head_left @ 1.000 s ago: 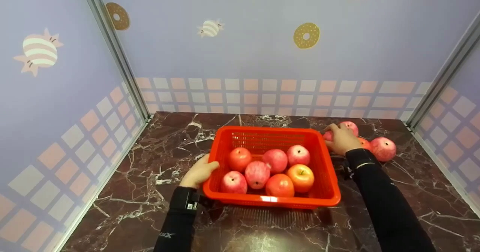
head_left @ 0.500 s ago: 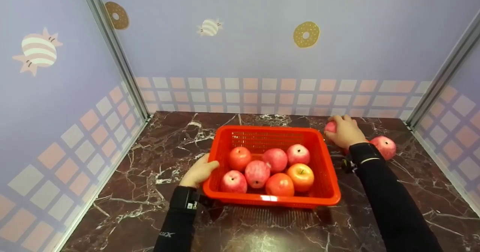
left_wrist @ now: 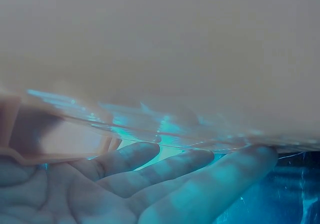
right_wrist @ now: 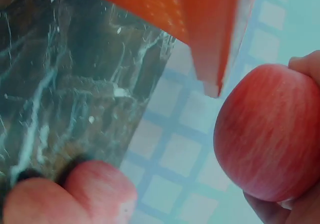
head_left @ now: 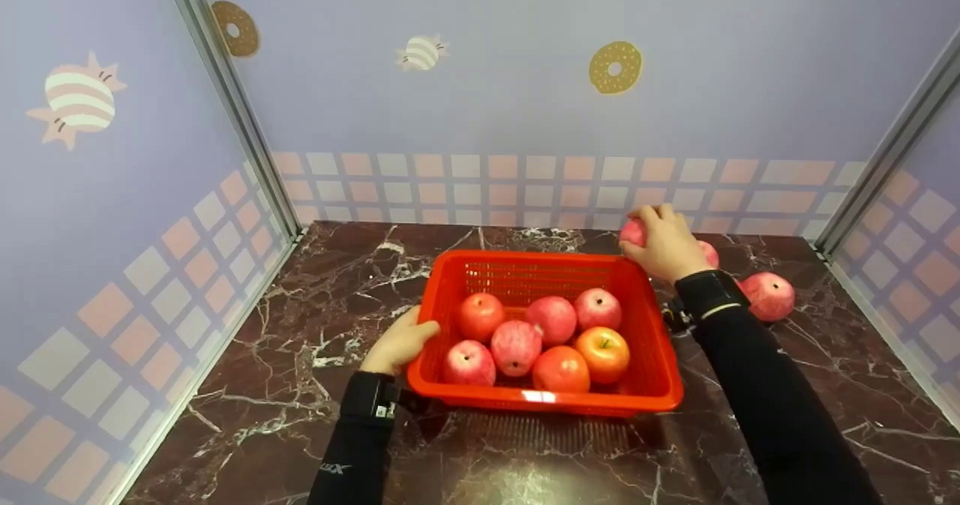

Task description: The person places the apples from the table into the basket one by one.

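A red plastic basket [head_left: 670, 340] with several apples and red fruits inside stands in front of me. My left hand [head_left: 397, 345] grips its left side, thumb over the rim. In the left wrist view, the fingers of the left hand [left_wrist: 165, 184] stretch beneath the pale, blurred basket side. My right hand [head_left: 666, 248] holds an apple [head_left: 633, 231] just beyond the basket's far right corner. In the right wrist view this apple [right_wrist: 270, 134] is off the table, close to the basket's corner [right_wrist: 212, 44]; most of the right hand lies outside that view.
To the right on the dark marbled table [head_left: 285, 347] lie a pink-red apple [head_left: 770, 296] and another apple [head_left: 708, 254], partly hidden behind the right hand. Patterned panels [head_left: 525, 190] close off the back and both sides.
My right hand has lifted an apple from the loose group and carried it up and left toward the basket's far right corner. The left hand and basket stay put.
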`<state>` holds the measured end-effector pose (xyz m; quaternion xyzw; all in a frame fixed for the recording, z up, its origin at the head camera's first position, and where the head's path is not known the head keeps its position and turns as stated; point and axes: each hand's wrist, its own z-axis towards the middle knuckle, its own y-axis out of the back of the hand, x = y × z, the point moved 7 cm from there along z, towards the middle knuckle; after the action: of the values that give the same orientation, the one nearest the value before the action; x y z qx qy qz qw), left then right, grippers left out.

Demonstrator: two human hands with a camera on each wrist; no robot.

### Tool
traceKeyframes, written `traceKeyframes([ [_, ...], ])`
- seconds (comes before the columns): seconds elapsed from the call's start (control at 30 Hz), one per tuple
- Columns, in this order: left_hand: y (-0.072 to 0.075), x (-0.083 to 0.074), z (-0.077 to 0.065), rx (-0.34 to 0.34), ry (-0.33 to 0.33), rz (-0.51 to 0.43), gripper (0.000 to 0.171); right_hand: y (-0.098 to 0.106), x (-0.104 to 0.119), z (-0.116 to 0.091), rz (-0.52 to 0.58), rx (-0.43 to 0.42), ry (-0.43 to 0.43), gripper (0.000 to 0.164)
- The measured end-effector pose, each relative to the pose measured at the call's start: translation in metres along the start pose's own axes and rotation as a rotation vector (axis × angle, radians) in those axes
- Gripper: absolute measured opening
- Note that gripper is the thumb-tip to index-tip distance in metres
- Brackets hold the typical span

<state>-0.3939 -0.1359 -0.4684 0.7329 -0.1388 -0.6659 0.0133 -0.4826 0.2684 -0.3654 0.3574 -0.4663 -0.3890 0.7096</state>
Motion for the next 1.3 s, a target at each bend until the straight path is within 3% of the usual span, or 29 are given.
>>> traceKeyframes([
  [0.3,-0.001,0.0,-0.001,-0.003,0.004,-0.011,0.046,0.011,0.019,0.003,0.047,-0.024,0.035,0.055],
  [0.67,-0.001,0.0,-0.001,-0.003,0.002,-0.02,0.047,0.001,0.072,0.0,0.072,-0.002,0.148,0.055],
  [1.3,-0.001,0.0,-0.001,0.018,-0.01,-0.011,0.049,-0.059,0.146,-0.011,-0.006,0.128,0.346,0.05],
])
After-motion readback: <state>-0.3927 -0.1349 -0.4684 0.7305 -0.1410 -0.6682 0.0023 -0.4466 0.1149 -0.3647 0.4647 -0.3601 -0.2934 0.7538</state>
